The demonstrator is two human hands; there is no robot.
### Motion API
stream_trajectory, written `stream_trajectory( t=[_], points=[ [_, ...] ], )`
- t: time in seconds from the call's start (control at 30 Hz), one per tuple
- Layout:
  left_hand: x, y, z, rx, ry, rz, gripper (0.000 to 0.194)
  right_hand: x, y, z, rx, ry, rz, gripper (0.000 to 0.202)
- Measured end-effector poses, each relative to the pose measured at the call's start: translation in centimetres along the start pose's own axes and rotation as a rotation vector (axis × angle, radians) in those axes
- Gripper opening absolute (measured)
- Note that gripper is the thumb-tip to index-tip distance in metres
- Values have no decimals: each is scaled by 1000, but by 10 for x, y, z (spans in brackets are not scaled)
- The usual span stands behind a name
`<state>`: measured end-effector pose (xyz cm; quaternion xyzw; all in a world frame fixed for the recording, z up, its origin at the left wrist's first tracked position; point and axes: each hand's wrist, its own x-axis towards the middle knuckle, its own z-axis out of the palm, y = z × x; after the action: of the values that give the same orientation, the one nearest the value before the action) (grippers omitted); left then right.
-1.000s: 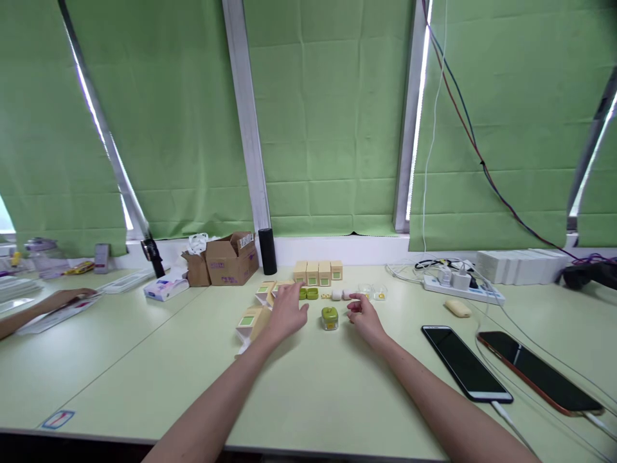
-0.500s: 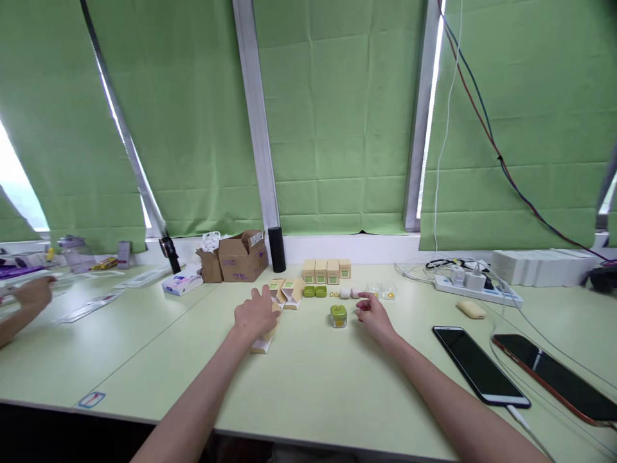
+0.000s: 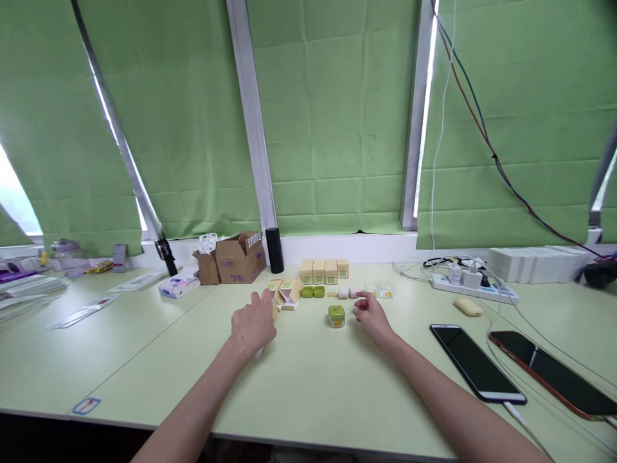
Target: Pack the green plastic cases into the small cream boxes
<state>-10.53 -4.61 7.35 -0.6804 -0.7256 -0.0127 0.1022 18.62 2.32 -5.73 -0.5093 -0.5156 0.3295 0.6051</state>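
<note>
The left hand [image 3: 253, 325] has been shifted toward nine o'clock, onto a carton [image 3: 275, 312], now mostly hidden; whether it is gripped cannot be told. The jar [image 3: 336, 316] is untouched between both hands, the right hand [image 3: 373, 319] being held at its three o'clock, fingers parted.

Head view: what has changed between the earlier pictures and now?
The left hand moved left and nearer the person, from beside the green pieces to over the near carton; its grip is hidden. The co-worker's hand has left the view. The right hand and jar stayed put.
</note>
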Motion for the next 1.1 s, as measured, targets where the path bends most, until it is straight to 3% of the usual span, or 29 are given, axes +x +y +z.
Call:
stream_trajectory(
  t=[0.17,0.3,0.5,0.7,0.93,1.0,1.1],
  points=[
    [-12,14,-24,-57,94,52,42,-3,-6,0,-19,36,-42,39],
    [-8,37,-29,-222,252,143,35,-12,-24,-1,-68,71,-135,39],
    [11,84,-12,-467,427,337,43,-30,-55,3,-88,4,-294,36],
    [18,118,19,-602,512,520,45,-37,-65,10,-7,-78,-292,46],
    [7,119,34,-680,792,825,66,-31,-67,7,100,-78,-254,51],
    [7,114,34,-766,809,834,67,-28,-66,5,165,-83,-249,53],
    [13,107,35,-953,728,737,62,-26,-64,2,217,-102,-257,54]
  ],
)
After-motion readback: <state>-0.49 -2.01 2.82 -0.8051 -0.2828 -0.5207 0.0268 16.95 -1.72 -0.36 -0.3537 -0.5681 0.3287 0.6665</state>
